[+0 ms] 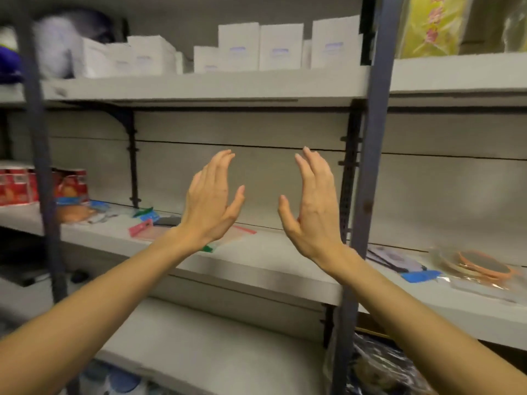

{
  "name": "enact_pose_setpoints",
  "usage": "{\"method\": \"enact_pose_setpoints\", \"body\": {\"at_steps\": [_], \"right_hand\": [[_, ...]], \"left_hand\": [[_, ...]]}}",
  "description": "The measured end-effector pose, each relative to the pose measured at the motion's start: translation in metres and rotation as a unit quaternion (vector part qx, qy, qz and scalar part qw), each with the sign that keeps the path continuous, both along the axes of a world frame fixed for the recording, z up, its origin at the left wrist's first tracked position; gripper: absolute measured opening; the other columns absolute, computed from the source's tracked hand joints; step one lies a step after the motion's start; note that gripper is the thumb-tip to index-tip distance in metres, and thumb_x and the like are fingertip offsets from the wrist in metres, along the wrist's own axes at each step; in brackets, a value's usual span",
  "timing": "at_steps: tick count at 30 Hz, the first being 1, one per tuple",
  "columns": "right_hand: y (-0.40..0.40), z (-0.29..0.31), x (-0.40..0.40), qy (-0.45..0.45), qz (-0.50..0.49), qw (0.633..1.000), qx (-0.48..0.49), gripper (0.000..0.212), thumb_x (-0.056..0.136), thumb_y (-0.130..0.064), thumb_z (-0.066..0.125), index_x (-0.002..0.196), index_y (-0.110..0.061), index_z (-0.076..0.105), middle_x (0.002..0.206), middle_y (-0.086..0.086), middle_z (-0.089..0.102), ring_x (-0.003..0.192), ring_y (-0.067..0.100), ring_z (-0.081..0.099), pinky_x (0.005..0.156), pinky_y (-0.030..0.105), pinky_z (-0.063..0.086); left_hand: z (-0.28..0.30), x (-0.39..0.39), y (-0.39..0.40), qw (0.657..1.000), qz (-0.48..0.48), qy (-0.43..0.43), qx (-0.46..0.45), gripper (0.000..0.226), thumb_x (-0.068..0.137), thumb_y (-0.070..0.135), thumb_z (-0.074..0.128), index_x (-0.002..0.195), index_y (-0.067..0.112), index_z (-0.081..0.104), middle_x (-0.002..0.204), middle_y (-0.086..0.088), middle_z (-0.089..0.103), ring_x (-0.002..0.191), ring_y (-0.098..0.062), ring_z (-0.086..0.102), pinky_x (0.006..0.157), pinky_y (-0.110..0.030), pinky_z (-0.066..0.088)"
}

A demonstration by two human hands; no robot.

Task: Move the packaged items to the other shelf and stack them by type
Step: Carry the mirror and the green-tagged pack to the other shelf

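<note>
Two bare forearms are raised from the 7 and 5 o'clock corners toward the middle. The left hand and the right hand are held up side by side, palms turned toward each other, fingers straight and relaxed, nothing held between them.

Behind the left wrist, flat packaged items with pink, green and blue header cards are spread on the middle shelf, partly hidden by the hand. At 3 o'clock, past the blue upright post, more clear packets lie on the neighbouring shelf, one showing orange rings. At 9 o'clock red printed packs are seen, blurred. Farthest, at 12 o'clock, white boxes are lined on the top shelf.
</note>
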State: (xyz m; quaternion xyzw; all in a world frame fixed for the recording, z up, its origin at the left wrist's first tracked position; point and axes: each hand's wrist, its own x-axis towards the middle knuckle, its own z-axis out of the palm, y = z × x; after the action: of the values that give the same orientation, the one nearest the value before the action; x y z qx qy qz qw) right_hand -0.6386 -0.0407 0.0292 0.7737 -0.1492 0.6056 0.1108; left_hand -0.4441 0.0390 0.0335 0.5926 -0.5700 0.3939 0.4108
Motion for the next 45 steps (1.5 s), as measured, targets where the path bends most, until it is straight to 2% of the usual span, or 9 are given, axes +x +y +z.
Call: {"method": "enact_pose_setpoints", "body": {"at_steps": [6, 13, 18, 23, 27, 32, 36, 41, 45], "right_hand": [[0.001, -0.017, 0.117, 0.066, -0.003, 0.996, 0.062, 0.068, 0.095, -0.032, 0.054, 0.154, -0.007, 0.031, 0.161, 0.011, 0.031, 0.152, 0.028, 0.019, 0.124, 0.03, 0.007], [-0.025, -0.044, 0.24, 0.179, -0.002, 0.98, 0.084, 0.064, 0.088, -0.032, 0.058, 0.145, -0.007, 0.045, 0.153, 0.015, 0.04, 0.15, 0.036, 0.021, 0.12, 0.048, 0.026], [-0.057, -0.054, 0.322, 0.262, 0.02, 0.957, 0.122, 0.069, 0.089, -0.034, 0.057, 0.15, -0.008, 0.037, 0.152, 0.011, 0.04, 0.148, 0.033, 0.022, 0.119, 0.045, 0.026], [-0.095, -0.054, 0.398, 0.351, 0.038, 0.923, 0.156, 0.07, 0.092, -0.035, 0.059, 0.151, -0.009, 0.034, 0.149, 0.012, 0.042, 0.141, 0.033, 0.028, 0.116, 0.042, 0.028], [-0.117, -0.058, 0.46, 0.373, 0.046, 0.906, 0.192, 0.067, 0.095, -0.038, 0.058, 0.151, -0.01, 0.035, 0.149, 0.012, 0.044, 0.14, 0.031, 0.032, 0.114, 0.039, 0.03], [-0.124, -0.06, 0.525, 0.426, 0.05, 0.876, 0.219, 0.065, 0.095, -0.038, 0.058, 0.151, -0.012, 0.036, 0.15, 0.012, 0.043, 0.14, 0.031, 0.033, 0.112, 0.039, 0.032], [-0.124, -0.062, 0.575, 0.459, 0.039, 0.862, 0.21, 0.061, 0.096, -0.041, 0.056, 0.148, -0.012, 0.039, 0.148, 0.012, 0.045, 0.138, 0.032, 0.035, 0.111, 0.043, 0.035], [-0.126, -0.067, 0.635, 0.477, 0.016, 0.854, 0.209, 0.063, 0.094, -0.048, 0.056, 0.145, -0.013, 0.043, 0.146, 0.012, 0.048, 0.136, 0.032, 0.039, 0.111, 0.044, 0.038], [-0.132, -0.075, 0.67, 0.485, -0.005, 0.84, 0.242, 0.072, 0.09, -0.056, 0.059, 0.147, -0.016, 0.041, 0.147, 0.009, 0.047, 0.136, 0.03, 0.04, 0.111, 0.044, 0.038]], "left_hand": [[-0.032, 0.107, 0.034, 0.989, 0.114, 0.054, 0.078, 0.068, 0.1, 0.039, 0.052, 0.154, 0.007, 0.026, 0.153, -0.013, 0.041, 0.131, -0.029, 0.049, 0.105, -0.045, 0.042], [-0.077, 0.228, 0.041, 0.952, 0.195, 0.119, 0.206, 0.094, 0.094, 0.04, 0.06, 0.16, 0.01, 0.0, 0.13, -0.016, 0.059, 0.099, -0.027, 0.064, 0.081, -0.044, 0.057], [-0.074, 0.313, 0.026, 0.911, 0.248, 0.072, 0.322, 0.083, 0.097, 0.05, 0.053, 0.158, 0.01, 0.015, 0.159, -0.015, 0.033, 0.134, -0.031, 0.049, 0.103, -0.045, 0.05], [-0.069, 0.404, 0.011, 0.851, 0.33, 0.105, 0.394, 0.066, 0.098, 0.05, 0.051, 0.151, 0.017, 0.031, 0.155, -0.011, 0.034, 0.128, -0.03, 0.051, 0.095, -0.042, 0.052], [-0.081, 0.468, 0.009, 0.827, 0.35, 0.141, 0.417, 0.066, 0.098, 0.055, 0.047, 0.151, 0.018, 0.032, 0.152, -0.013, 0.037, 0.132, -0.031, 0.046, 0.105, -0.047, 0.047], [-0.083, 0.531, 0.0, 0.817, 0.349, 0.157, 0.431, 0.07, 0.097, 0.062, 0.045, 0.152, 0.021, 0.031, 0.155, -0.013, 0.035, 0.141, -0.032, 0.038, 0.116, -0.047, 0.034], [-0.087, 0.576, -0.015, 0.812, 0.33, 0.226, 0.426, 0.074, 0.093, 0.069, 0.045, 0.153, 0.027, 0.033, 0.159, -0.012, 0.03, 0.146, -0.035, 0.029, 0.122, -0.051, 0.023], [-0.1, 0.61, -0.029, 0.802, 0.285, 0.231, 0.472, 0.087, 0.086, 0.081, 0.04, 0.154, 0.027, 0.033, 0.153, -0.007, 0.043, 0.136, -0.032, 0.044, 0.111, -0.05, 0.036], [-0.11, 0.624, -0.033, 0.841, 0.244, 0.186, 0.446, 0.088, 0.081, 0.084, 0.041, 0.148, 0.026, 0.041, 0.143, -0.003, 0.055, 0.127, -0.028, 0.052, 0.107, -0.05, 0.042]]}}
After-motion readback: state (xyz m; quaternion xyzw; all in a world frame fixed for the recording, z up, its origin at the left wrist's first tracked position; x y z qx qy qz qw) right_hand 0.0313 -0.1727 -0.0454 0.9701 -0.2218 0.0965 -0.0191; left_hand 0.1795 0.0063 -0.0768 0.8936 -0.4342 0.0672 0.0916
